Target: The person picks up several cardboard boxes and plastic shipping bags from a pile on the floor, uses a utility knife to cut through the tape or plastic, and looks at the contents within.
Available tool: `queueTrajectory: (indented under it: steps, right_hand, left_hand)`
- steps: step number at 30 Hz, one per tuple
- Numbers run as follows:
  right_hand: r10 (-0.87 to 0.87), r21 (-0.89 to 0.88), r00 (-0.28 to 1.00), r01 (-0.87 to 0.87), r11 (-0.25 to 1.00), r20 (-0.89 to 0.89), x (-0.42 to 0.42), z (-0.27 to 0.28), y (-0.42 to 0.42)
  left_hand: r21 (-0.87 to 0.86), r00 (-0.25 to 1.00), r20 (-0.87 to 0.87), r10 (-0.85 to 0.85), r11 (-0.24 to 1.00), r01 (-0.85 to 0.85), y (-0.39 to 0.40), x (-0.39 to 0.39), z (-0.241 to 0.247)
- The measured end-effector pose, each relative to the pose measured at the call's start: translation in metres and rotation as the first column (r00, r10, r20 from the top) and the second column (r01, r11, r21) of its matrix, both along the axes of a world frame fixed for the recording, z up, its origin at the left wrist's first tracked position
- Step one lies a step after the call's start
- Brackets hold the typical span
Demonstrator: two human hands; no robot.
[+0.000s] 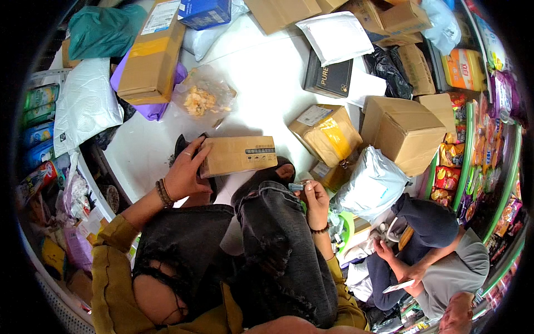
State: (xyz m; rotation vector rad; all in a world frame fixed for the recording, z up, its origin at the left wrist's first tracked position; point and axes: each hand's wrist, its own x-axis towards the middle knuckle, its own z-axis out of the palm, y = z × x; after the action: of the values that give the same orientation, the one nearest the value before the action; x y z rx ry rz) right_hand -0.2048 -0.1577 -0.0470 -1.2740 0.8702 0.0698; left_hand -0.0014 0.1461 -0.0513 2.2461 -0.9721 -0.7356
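Observation:
My left hand (186,172) grips the left end of a small cardboard box (235,156), its fingers at the upper corner and its thumb lower down. The box is held above the floor, before my knees, and bears a dark printed strip with handling symbols. Beside my right knee, my right hand (316,199) pinches a small grey tool (297,186) between thumb and fingers. The tool points left towards the box but stays apart from it. Its exact kind is too small to tell.
A taped carton (327,133), a larger carton (402,133) and a grey mailer bag (371,183) lie to the right. A clear bag of food (202,98) and a long carton (150,62) lie ahead. Another person (442,259) sits at lower right, holding a phone. Snack shelves (467,150) line the right.

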Motion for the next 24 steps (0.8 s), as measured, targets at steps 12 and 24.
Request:
queueTrajectory:
  steps: [12, 24]
  right_hand:
    - [-0.101, 0.040, 0.990, 0.097, 0.994, 0.102, 0.024, 0.009, 0.003]
    - [-0.062, -0.353, 0.990, 0.104, 0.930, 0.128, 0.075, 0.000, 0.036]
  left_hand:
    - [-0.267, 0.970, 0.238, -0.054, 0.956, 0.119, -0.059, -0.010, -0.004]
    - [-0.077, 0.930, 0.311, -0.195, 0.970, 0.229, -0.086, -0.012, 0.012]
